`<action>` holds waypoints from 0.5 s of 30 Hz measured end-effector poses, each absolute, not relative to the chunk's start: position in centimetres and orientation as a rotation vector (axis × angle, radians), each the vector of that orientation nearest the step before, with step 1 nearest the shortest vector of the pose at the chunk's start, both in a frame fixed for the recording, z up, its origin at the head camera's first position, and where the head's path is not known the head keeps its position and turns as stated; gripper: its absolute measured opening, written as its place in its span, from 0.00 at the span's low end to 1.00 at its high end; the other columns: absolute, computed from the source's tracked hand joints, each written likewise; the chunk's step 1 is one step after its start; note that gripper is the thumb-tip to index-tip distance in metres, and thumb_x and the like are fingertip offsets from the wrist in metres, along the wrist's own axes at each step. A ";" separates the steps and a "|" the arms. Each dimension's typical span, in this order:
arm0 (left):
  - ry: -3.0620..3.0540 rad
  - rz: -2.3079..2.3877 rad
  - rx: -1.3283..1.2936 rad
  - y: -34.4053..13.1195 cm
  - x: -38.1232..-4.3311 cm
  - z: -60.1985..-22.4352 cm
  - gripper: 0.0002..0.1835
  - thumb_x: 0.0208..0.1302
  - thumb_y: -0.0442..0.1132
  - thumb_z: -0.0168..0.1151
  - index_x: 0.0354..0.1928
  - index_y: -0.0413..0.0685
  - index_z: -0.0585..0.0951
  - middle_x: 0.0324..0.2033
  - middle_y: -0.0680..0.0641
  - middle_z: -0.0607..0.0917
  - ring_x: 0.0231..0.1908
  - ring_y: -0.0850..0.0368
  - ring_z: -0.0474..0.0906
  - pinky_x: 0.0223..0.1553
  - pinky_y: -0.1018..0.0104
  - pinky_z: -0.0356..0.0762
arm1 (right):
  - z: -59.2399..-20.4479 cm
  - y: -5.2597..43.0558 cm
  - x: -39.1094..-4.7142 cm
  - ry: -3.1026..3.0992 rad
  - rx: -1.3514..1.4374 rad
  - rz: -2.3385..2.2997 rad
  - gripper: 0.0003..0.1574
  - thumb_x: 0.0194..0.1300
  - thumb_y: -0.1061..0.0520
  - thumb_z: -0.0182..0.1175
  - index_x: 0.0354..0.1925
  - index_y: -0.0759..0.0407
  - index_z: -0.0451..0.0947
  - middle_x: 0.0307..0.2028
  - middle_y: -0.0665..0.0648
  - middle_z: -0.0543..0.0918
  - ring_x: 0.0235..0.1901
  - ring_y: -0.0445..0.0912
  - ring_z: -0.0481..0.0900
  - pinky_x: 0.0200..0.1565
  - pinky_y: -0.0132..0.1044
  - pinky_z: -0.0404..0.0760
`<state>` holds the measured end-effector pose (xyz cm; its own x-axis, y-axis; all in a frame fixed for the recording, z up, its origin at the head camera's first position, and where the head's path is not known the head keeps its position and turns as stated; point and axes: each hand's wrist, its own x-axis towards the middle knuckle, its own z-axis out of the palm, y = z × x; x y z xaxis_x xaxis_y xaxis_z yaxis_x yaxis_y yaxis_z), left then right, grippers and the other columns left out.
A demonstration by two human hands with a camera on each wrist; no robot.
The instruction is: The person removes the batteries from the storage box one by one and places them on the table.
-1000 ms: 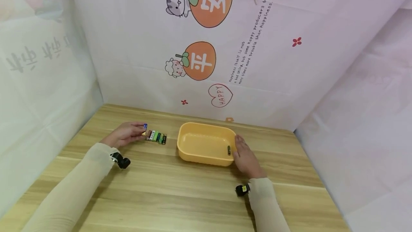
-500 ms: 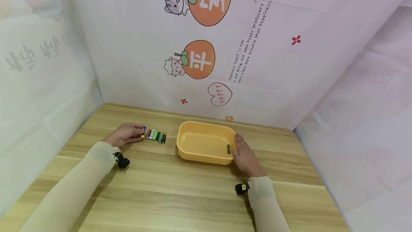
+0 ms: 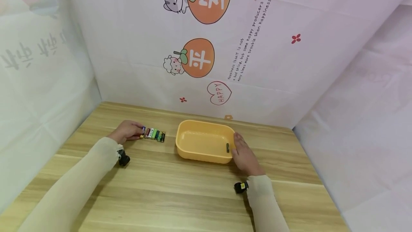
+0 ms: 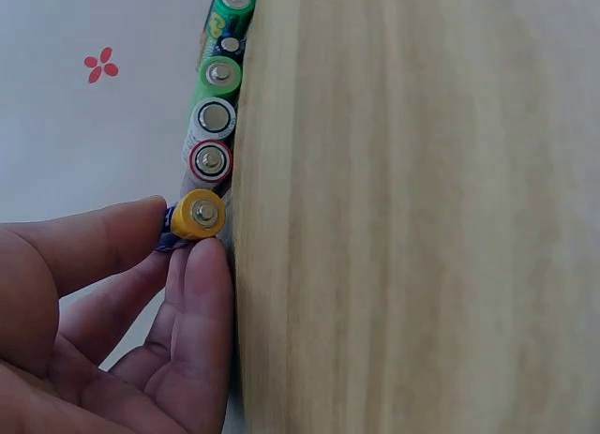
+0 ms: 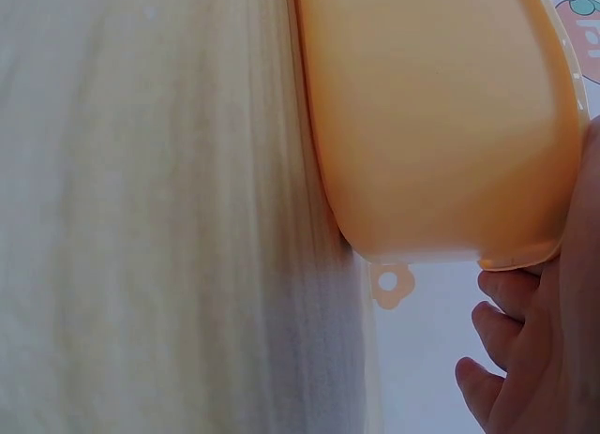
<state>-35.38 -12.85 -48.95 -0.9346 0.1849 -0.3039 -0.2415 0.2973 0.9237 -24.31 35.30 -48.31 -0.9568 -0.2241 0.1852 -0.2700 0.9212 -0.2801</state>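
Between the thumb and fingers of my left hand (image 3: 128,130) is a blue-and-yellow battery (image 4: 199,215), its yellow end towards the wrist camera. It stands at the left end of a row of batteries (image 3: 155,134), beside a red-ringed battery (image 4: 210,160); a slight gap shows between them. My right hand (image 3: 245,156) rests against the right end of a yellow plastic basin (image 3: 202,159), fingers along its outer wall. The right wrist view shows the basin's side and fingertips (image 5: 497,336) by its rim. A single dark battery (image 3: 227,148) lies inside the basin, near its right end.
The wooden table (image 3: 180,192) extends in front of both hands and the basin. A white printed cloth (image 3: 135,60) hangs behind the table, and more cloth closes off the left and right sides.
My left hand has lowered the blue-and-yellow battery and brought it down beside the left end of the row. My right hand stays on the basin; the view has shifted slightly.
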 end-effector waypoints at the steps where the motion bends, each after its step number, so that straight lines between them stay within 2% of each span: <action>1: 2.230 1.662 -0.043 -12.8 -35.4 -49.0 0.26 0.68 0.32 0.59 0.65 0.29 0.68 0.55 0.33 0.76 0.37 0.58 0.80 0.40 0.64 0.83 | -48.3 35.3 -24.3 -2.932 0.377 0.461 0.36 0.75 0.58 0.38 0.75 0.68 0.42 0.74 0.66 0.50 0.73 0.57 0.45 0.71 0.52 0.49; 9: 2.284 1.606 -0.058 -12.4 -35.7 -48.8 0.22 0.68 0.29 0.57 0.62 0.26 0.71 0.51 0.34 0.79 0.33 0.59 0.80 0.35 0.66 0.83 | -48.1 35.1 -24.2 -2.946 0.369 0.469 0.36 0.75 0.57 0.38 0.75 0.67 0.42 0.74 0.65 0.49 0.73 0.57 0.44 0.71 0.52 0.49; 15: 2.295 1.602 -0.060 -12.4 -35.5 -48.5 0.22 0.69 0.29 0.56 0.62 0.25 0.70 0.49 0.35 0.80 0.34 0.58 0.80 0.36 0.65 0.83 | -48.1 34.9 -24.2 -2.939 0.366 0.475 0.36 0.75 0.57 0.37 0.75 0.68 0.42 0.74 0.65 0.48 0.73 0.58 0.45 0.71 0.52 0.49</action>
